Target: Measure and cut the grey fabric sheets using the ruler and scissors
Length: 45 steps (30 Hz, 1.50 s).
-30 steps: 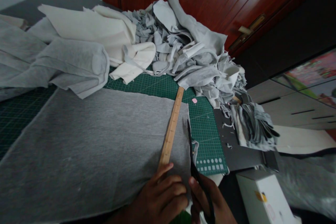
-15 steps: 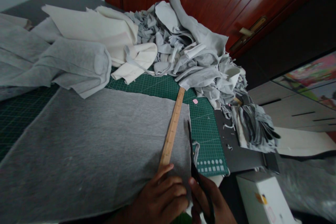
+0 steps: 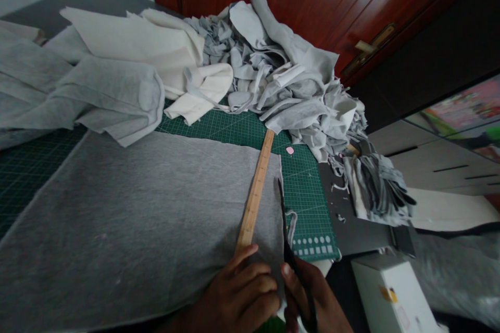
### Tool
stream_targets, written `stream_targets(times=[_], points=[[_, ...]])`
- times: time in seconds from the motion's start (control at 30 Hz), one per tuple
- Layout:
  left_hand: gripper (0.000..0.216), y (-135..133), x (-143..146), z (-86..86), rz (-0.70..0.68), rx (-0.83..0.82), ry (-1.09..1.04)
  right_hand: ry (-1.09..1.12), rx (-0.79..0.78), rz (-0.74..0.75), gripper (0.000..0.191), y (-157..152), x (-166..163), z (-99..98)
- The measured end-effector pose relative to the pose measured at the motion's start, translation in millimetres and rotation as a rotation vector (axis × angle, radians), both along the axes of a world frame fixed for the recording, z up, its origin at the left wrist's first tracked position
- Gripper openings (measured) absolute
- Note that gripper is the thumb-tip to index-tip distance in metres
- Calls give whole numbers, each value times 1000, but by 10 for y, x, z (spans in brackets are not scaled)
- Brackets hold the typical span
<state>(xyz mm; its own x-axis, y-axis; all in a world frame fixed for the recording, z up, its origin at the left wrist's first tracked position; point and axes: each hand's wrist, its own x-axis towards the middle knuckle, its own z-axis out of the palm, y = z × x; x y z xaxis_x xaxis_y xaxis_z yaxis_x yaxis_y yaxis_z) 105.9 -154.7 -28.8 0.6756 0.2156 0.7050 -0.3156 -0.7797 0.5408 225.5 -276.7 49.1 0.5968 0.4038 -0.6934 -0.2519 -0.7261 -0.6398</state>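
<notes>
1. The left hand (image 3: 244, 291) lay over the near end of a wooden ruler (image 3: 254, 193), fingers loosely bent; whether they gripped it or only pressed down, I could not tell
2. The right hand (image 3: 312, 291) had its fingers closed around the handles of black scissors (image 3: 289, 255), whose blades ran along the right edge of the gray fabric (image 3: 156, 218)
3. That fabric was spread over a green cutting mat (image 3: 308, 192), with the ruler on top, set in from its right edge
4. A narrow gray strip (image 3: 291, 223) lay just beside the blades, and a small pink piece (image 3: 289, 150) farther up the mat
5. A heap of gray scraps (image 3: 300, 88) met the ruler's far end; cream cloth (image 3: 133, 36) lay to its left
6. Folded dark and light cloths (image 3: 383, 192) rested past the mat's right edge
7. At lower right stood a white box (image 3: 410, 291) with an orange-yellow mark; its inside could not be seen
8. Behind, pale drawers (image 3: 449, 161) were closed, their contents hidden
</notes>
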Motion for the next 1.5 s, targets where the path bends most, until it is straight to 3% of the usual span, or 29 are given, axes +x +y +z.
stream_targets(times=[0.33,0.63,1.1,1.5], points=[[15,-10,-26,-25,-21,15,26,11,36,70,85,-2,25,108],[23,-61,-23,-26,-42,-21,-7,-1,73,154,81,17,141,73],[9,-147,-27,-91,-85,-6,-1,-170,-5,90,83,121,140,137],[17,-118,-8,-22,-100,-23,-29,-321,-84,77,92,-75,224,-66]])
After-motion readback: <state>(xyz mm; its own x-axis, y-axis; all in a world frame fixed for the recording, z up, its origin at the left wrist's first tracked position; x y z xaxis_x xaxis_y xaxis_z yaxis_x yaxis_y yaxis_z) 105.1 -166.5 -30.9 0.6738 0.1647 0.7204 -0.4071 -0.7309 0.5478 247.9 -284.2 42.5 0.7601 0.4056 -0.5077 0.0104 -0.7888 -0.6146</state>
